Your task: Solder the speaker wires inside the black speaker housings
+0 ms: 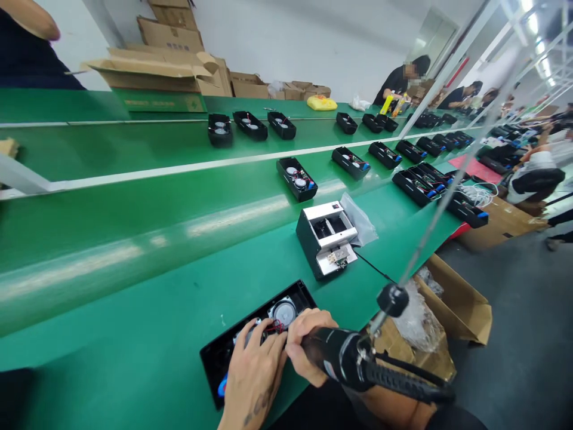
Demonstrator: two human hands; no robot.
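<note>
Before me on the green table lies an open black speaker housing [209,357] with a round speaker [283,312], red wires and a blue part inside. My left hand [257,364] rests over the housing, its fingers reaching in beside the wires; their tips are partly hidden, and whether they grip anything does not show. My right hand [308,346] is wrapped round a black power screwdriver [344,352], which hangs from a cord. The tool's tip is hidden behind the fingers, close to the housing's near edge.
A white and black machine [308,239] with a plastic bag [359,220] stands beyond the housing. Other black housings [297,179] line the green conveyor. Cardboard boxes [465,298] sit on the floor at right. A person [396,80] works across the line.
</note>
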